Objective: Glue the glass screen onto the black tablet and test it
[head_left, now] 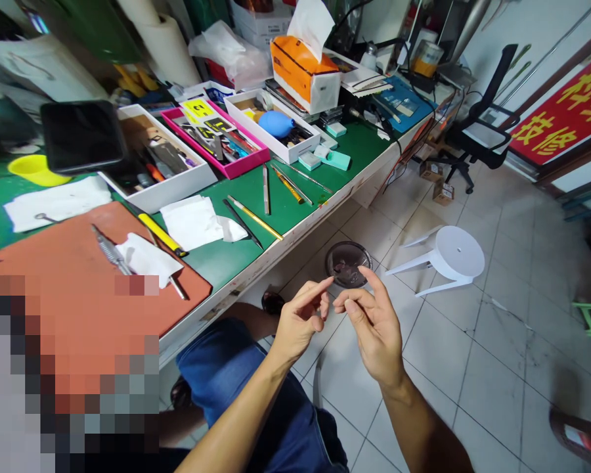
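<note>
My left hand [300, 322] is held up over my lap, off the front edge of the green-topped bench [211, 263]. Its index finger stretches toward the other hand, the remaining fingers are loosely bent, and nothing shows in it. Facing it, my right hand [377, 328] has the thumb brought against a bent finger while the index finger points up. Whatever may be in that pinch is too small to make out. A small gap lies between the fingertips of both hands. Behind them on the floor is a round dark bin [349, 253].
Tweezers [111, 249], a yellow cutter [162, 233] and white tissue [192, 220] lie on the bench and orange mat [79, 243]. Farther back are tool boxes [217, 141] and an orange tissue pack [300, 72]. A white stool [458, 253] stands at right. The lower left is pixelated.
</note>
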Demonstrator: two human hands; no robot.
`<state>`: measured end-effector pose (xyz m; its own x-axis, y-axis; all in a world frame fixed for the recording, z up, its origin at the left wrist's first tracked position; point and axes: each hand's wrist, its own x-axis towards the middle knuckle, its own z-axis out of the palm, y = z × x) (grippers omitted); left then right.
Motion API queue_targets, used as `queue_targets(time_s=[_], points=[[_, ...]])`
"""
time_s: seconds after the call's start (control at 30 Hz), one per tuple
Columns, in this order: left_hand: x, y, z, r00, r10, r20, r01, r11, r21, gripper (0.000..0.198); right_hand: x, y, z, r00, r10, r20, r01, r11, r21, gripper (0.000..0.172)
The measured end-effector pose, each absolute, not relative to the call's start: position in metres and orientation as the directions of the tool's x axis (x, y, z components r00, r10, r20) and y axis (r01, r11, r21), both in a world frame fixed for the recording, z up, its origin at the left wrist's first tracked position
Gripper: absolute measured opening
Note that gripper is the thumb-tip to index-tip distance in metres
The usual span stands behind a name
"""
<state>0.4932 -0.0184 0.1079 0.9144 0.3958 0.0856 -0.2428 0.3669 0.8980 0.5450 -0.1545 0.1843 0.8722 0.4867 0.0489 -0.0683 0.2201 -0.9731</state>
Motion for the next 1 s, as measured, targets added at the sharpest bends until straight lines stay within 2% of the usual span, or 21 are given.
queue_targets(time_s=[0.13, 0.2, 0.27, 0.47, 0.7, 0.77, 0.83, 1.0], points=[[0.487, -0.021, 0.103, 0.923, 0.379, 0.056, -0.214, 0.387, 0.897, 0.072, 0.547, -0.154, 0.186, 0.884, 0.468, 0.001, -0.135, 0.258, -0.957, 0.052], [0.484, -0.023, 0.101, 0.926, 0.374, 0.043, -0.201, 0.394, 0.897, 0.069, 0.549, -0.154, 0.184, 0.897, 0.440, -0.042, -0.160, 0.234, -0.959, 0.061], [0.481, -0.024, 0.099, 0.929, 0.369, 0.029, -0.187, 0.400, 0.897, 0.069, 0.553, -0.153, 0.180, 0.910, 0.403, -0.099, -0.193, 0.199, -0.961, 0.062], [0.474, -0.025, 0.092, 0.929, 0.371, -0.001, -0.164, 0.415, 0.895, 0.071, 0.569, -0.152, 0.166, 0.922, 0.318, -0.221, -0.300, 0.226, -0.927, 0.043], [0.473, -0.022, 0.089, 0.926, 0.374, -0.044, -0.145, 0.461, 0.875, 0.071, 0.578, -0.152, 0.160, 0.922, 0.343, -0.179, -0.269, 0.238, -0.933, 0.033], [0.474, -0.022, 0.092, 0.924, 0.378, -0.067, -0.138, 0.491, 0.860, 0.074, 0.584, -0.154, 0.151, 0.938, 0.320, -0.133, -0.185, 0.139, -0.973, 0.033], [0.475, -0.021, 0.094, 0.920, 0.379, -0.100, -0.127, 0.531, 0.838, 0.080, 0.597, -0.158, 0.134, 0.951, 0.290, -0.103, -0.100, -0.026, -0.995, 0.037], [0.475, -0.020, 0.096, 0.897, 0.382, -0.225, -0.076, 0.633, 0.771, 0.082, 0.673, -0.163, 0.070, 0.966, 0.212, -0.148, -0.063, -0.364, -0.929, 0.043]])
